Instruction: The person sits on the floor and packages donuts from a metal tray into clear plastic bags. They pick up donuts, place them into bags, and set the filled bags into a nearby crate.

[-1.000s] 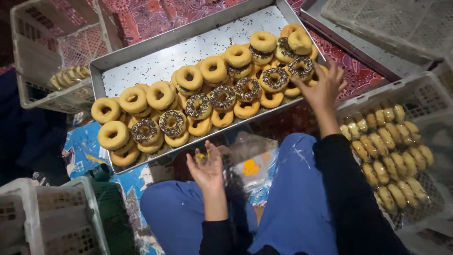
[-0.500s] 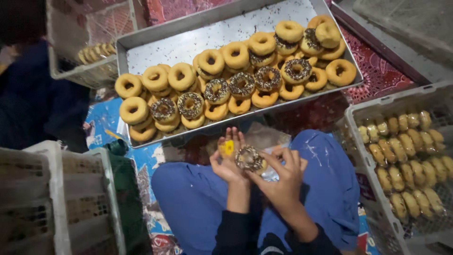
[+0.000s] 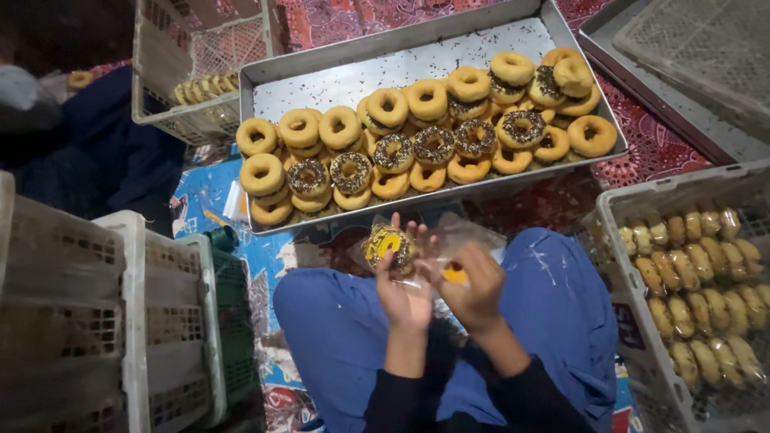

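Holding 1 bagged doughnut (image 3: 391,246): 2 hands (image 3: 405,281).

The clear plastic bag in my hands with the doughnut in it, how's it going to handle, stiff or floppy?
Probably floppy: the clear bag crumples and folds around the sprinkled doughnut between the left hand and right hand. Its glossy film looks slippery. The doughnut looks soft, so a hard squeeze may squash it.

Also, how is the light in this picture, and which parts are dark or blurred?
Head view: light falls brightest on the metal tray and its doughnuts; the upper left corner and bottom edge sink into shadow; the left hand and right hand look slightly motion-blurred around the bagged doughnut; the white crate at left is soft.
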